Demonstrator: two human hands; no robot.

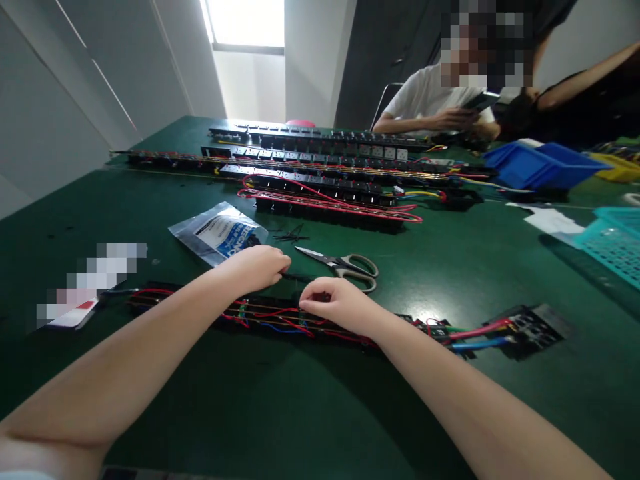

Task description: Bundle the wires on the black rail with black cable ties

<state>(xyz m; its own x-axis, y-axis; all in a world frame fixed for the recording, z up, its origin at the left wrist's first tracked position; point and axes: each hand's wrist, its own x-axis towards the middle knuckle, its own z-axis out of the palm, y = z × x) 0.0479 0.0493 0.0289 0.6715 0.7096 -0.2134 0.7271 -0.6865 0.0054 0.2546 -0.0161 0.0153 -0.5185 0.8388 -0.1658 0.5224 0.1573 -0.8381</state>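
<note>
A long black power strip (280,321) with red, blue and yellow wires lies across the green table (310,407) in front of me. My left hand (257,265) is curled closed over its far edge, pinching a thin black cable tie (295,275). My right hand (336,305) is closed too, its fingertips pinched together on the strip's wiring just right of the left hand. What the right fingers grip is too small to name. The strip's right end (525,325) carries black sockets and loose red, green and blue leads.
Scissors (345,265) lie just beyond my hands, next to a foil bag (220,233) and loose black ties (291,235). Several wired strips (325,177) are stacked farther back. Blue bin (540,165) and teal basket (617,243) stand right. Other people (440,100) sit at the far side.
</note>
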